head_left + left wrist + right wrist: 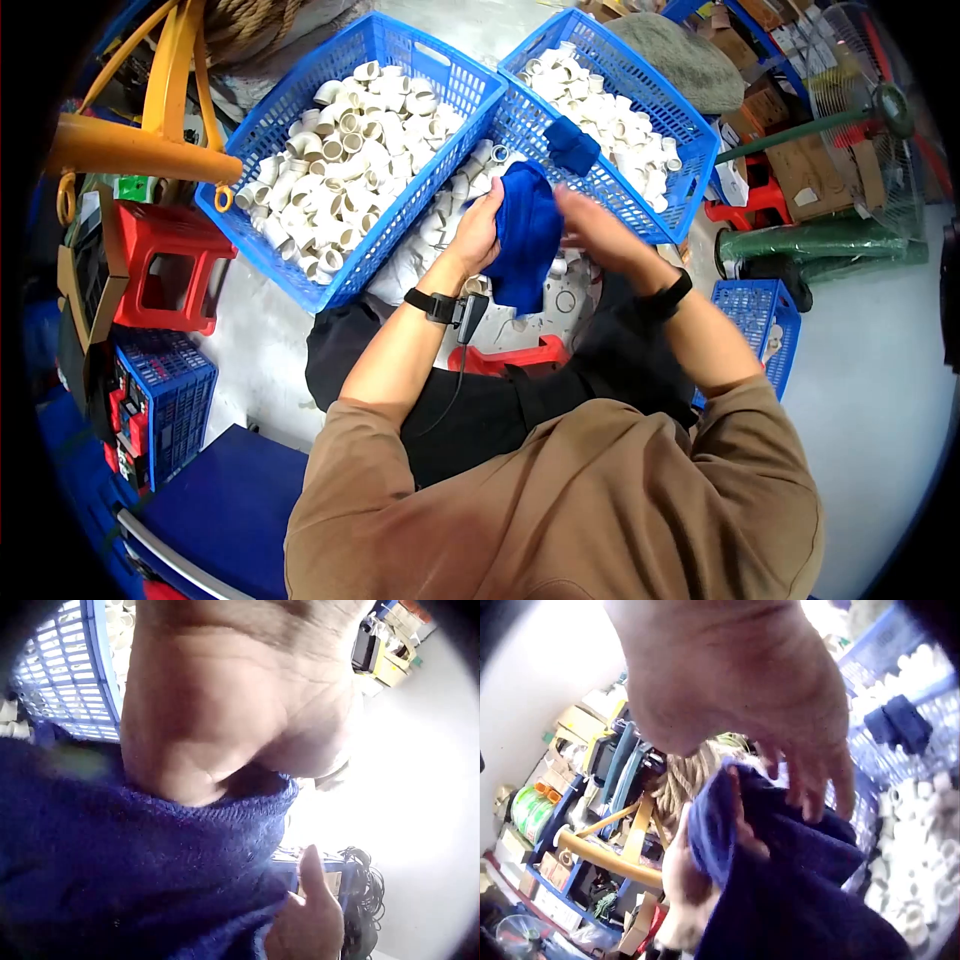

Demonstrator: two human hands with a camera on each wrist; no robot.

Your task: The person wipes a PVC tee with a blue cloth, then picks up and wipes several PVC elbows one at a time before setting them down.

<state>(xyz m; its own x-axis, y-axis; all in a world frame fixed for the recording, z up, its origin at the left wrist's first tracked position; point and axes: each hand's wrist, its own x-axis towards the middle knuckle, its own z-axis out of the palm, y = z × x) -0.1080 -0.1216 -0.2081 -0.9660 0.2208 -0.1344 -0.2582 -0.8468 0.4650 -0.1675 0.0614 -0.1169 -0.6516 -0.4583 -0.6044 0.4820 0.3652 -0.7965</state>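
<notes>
Between both hands hangs a piece of blue cloth (527, 240), soft and folded, with a thick hem that shows in the left wrist view. My left hand (478, 235) grips its edge, the thumb outside and the fingers tucked into the fold. On the cloth's other side is my right hand (742, 697), its fingers loosely extended close to the fabric. A second, smaller blue cloth (572, 147) is draped over the wall of the right crate. White pipe elbows (350, 150) fill the left crate (270, 120) and lie heaped behind the cloth.
Another blue crate (690, 130) with white fittings stands at the right. Red stools (175, 265) and an orange metal frame (140, 145) are at the left. Green wrapped rolls (820, 245) lie at the right, near a small blue basket (745, 295).
</notes>
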